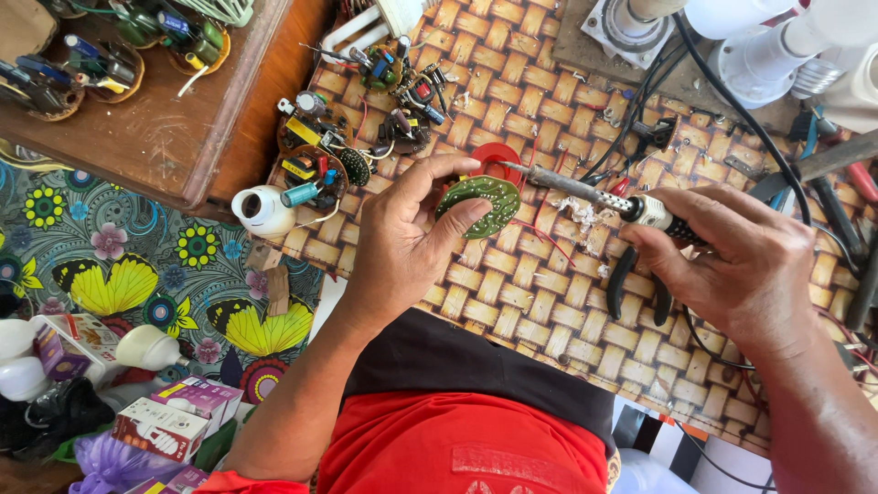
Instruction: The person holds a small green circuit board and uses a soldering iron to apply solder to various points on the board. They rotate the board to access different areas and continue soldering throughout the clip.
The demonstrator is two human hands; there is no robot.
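My left hand (407, 240) pinches a small round green circuit board (482, 203) between thumb and fingers, its solder side up, over a woven mat (512, 293). My right hand (745, 265) grips the black handle of a soldering iron (594, 194). The iron's metal tip points left and reaches the board's upper right edge, above a red round tin (495, 155). Thin red wires trail from the board down to the right.
Several round circuit boards with components (315, 155) lie at the mat's upper left, beside a white bulb base (261, 210). Black pliers (626, 279) and cables lie by my right hand. White bulb housings (777, 46) stand upper right. Small boxes (165, 425) sit lower left.
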